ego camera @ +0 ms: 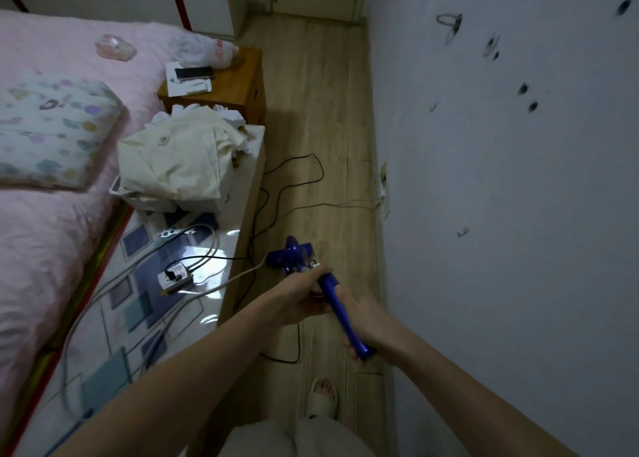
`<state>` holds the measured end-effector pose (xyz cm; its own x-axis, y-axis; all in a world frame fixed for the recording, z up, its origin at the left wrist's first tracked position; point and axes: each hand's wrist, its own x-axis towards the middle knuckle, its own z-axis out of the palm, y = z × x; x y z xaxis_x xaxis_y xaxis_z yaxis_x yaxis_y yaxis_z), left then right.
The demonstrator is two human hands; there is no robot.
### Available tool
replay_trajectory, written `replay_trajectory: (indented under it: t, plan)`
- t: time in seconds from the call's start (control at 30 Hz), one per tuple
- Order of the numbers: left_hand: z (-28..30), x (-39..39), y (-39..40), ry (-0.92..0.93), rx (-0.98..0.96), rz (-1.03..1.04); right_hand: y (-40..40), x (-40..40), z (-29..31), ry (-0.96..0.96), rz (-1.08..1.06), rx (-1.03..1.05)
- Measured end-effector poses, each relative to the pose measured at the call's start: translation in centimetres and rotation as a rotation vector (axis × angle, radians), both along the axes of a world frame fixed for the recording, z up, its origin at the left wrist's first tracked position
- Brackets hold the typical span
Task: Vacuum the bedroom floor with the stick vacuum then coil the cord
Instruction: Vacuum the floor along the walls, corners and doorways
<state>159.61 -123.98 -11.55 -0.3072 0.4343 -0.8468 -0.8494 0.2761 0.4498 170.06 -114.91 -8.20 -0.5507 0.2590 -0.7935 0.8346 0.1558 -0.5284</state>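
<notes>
We observe both hands on the blue stick vacuum [337, 304], which stands over the wooden floor [311, 110] between the low ledge [221, 249] and the wall [501, 180]. The left hand [304, 297] grips the upper handle just below the motor body; the right hand [366, 321] grips the lower shaft. The black cord [304, 161] lies in loose loops on the floor beside the ledge, uncoiled. A power strip [174, 278] rests on the ledge.
</notes>
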Motion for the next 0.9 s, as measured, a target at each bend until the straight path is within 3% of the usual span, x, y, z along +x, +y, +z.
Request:
replay_trajectory:
  t: [0.47,0.7,0.9]
  plan:
    - [5.5,7.6,-7.1,-0.195,0.075,-0.013,-6.5,6.2,8.6,-0.125,0.042,0.043]
    - [5.5,8.3,-7.0,-0.179,0.065,-0.14,-7.6,8.3,7.4,-0.087,-0.083,0.062]
    - [4.5,6.7,-5.2,-0.047,0.002,-0.174,-6.5,6.7,5.6,-0.052,-0.151,0.059]
